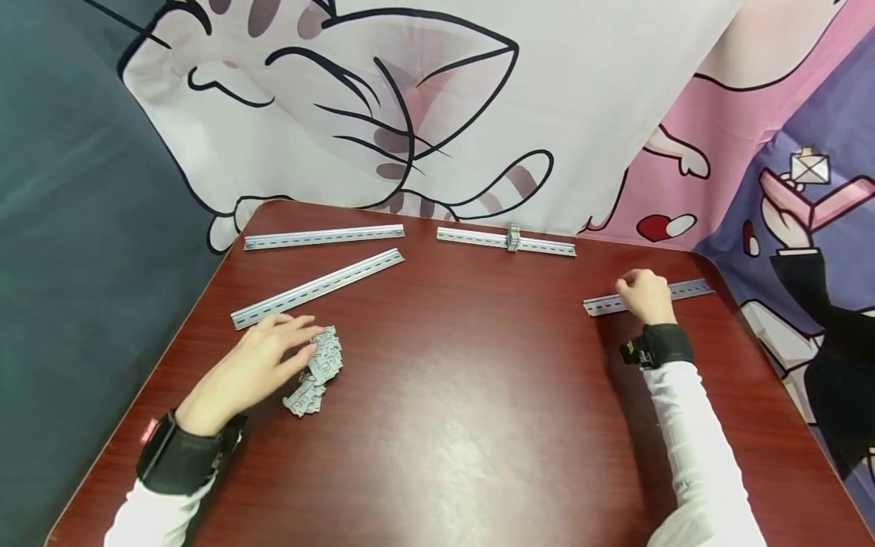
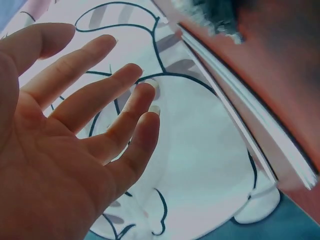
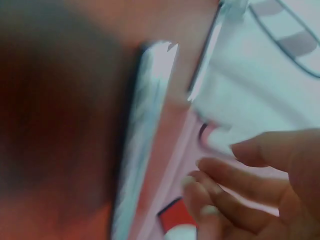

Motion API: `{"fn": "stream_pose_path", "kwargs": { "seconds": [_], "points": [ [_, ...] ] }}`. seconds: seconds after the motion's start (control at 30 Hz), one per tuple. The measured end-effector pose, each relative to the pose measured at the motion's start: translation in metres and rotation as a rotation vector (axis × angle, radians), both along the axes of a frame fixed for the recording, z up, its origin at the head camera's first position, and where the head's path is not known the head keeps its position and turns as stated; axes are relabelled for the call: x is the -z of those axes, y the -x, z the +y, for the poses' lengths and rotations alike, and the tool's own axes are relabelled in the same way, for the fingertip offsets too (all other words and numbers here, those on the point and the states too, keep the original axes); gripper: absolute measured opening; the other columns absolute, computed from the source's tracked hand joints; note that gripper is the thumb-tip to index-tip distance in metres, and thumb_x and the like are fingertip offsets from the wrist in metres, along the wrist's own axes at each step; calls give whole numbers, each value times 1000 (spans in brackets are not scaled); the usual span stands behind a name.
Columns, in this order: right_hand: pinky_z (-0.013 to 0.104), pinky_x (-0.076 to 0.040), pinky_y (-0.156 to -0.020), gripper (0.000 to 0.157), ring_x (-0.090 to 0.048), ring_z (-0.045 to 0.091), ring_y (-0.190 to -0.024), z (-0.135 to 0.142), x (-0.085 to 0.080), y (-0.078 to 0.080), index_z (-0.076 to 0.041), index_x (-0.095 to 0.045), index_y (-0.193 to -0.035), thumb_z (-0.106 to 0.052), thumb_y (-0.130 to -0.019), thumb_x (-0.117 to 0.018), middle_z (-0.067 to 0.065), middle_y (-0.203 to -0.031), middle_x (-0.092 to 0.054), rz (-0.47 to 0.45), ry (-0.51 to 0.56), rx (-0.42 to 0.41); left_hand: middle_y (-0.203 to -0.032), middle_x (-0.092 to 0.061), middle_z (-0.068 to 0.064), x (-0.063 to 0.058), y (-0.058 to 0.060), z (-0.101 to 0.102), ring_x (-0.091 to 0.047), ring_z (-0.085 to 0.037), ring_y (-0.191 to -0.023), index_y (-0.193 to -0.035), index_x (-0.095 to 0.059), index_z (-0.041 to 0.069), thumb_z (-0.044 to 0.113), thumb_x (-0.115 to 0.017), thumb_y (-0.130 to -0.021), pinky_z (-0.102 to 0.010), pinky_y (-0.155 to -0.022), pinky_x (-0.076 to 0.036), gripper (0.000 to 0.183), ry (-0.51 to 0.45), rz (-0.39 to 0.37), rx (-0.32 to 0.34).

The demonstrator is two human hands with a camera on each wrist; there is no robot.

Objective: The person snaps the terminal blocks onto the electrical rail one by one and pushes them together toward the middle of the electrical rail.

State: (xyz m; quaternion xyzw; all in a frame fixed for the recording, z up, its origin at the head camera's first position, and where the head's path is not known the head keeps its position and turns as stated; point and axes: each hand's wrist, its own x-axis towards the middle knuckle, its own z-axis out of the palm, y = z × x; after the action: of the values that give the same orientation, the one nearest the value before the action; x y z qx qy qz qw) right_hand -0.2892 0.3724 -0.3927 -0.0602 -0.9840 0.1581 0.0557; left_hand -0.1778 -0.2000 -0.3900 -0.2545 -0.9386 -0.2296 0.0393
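Observation:
My left hand [image 1: 263, 361] reaches over a pile of small light-grey plastic pieces [image 1: 324, 357], its thumb and fingertips at the pile's upper edge in the head view. In the left wrist view the fingers [image 2: 100, 97] are spread and hold nothing. A slotted metal DIN rail [image 1: 317, 288] lies slanted just beyond this hand. At the right, my right hand [image 1: 647, 295] is above another DIN rail [image 1: 692, 289] and covers its middle in the head view. Its loosely bent fingers [image 3: 240, 180] show nothing between them in the right wrist view, beside the blurred rail [image 3: 142, 135].
Two more DIN rails lie along the table's back edge, one at the left [image 1: 324, 237] and one in the middle [image 1: 472, 237]. A grey piece [image 1: 513, 238] sits on the middle rail. Behind the reddish-brown table [image 1: 437, 425] hangs a cartoon-printed cloth [image 1: 588, 91].

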Motion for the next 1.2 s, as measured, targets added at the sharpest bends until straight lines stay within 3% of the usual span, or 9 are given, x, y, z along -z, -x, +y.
{"fn": "stream_pose_path", "kwargs": {
  "seconds": [0.13,0.3,0.43,0.67,0.9,1.2],
  "points": [
    [64,-43,-85,34,-55,56,-104,27,13,-14,11,-58,-115,-12,-90,-51,36,-115,-59,-124,-54,-107,-130,-58,-27,-8,23,5,-50,-39,-114,-124,-64,0,14,-59,-94,-54,-91,-43,33,16,-53,33],
    [74,-34,-90,59,-41,59,-121,39,35,-19,1,-41,-140,-40,-98,-49,33,-140,-40,-266,-80,-205,-132,-56,-28,-8,37,9,-48,-41,-116,-126,-62,1,15,-59,-94,-56,-92,-41,35,30,-100,38],
    [74,-31,-94,72,-36,56,-128,34,41,-20,3,-30,-146,-49,-98,-43,33,-145,-33,-329,-107,-222,-131,-57,-28,-2,36,7,-49,-42,-118,-126,-62,0,14,-58,-94,-57,-95,-39,35,31,-104,41],
    [76,-24,-97,71,-17,51,-139,15,31,-24,10,-18,-147,-36,-101,-45,36,-148,-20,-423,-109,-216,-130,-56,-30,2,33,2,-48,-44,-121,-125,-62,-2,14,-60,-93,-58,-98,-36,35,36,-90,27],
    [78,-26,-95,70,-16,51,-138,1,32,-28,11,-17,-147,-35,-101,-44,38,-147,-20,-419,-110,-237,-129,-57,-30,4,29,0,-49,-43,-117,-123,-64,-2,13,-62,-91,-58,-96,-39,35,28,-65,8],
    [79,-17,-100,84,-1,51,-143,-20,28,-33,7,-6,-151,-47,-99,-43,38,-153,-4,-533,-94,-227,-129,-57,-29,7,25,3,-50,-40,-113,-124,-63,-2,12,-61,-92,-56,-92,-40,35,39,-76,1]
  ]
}}
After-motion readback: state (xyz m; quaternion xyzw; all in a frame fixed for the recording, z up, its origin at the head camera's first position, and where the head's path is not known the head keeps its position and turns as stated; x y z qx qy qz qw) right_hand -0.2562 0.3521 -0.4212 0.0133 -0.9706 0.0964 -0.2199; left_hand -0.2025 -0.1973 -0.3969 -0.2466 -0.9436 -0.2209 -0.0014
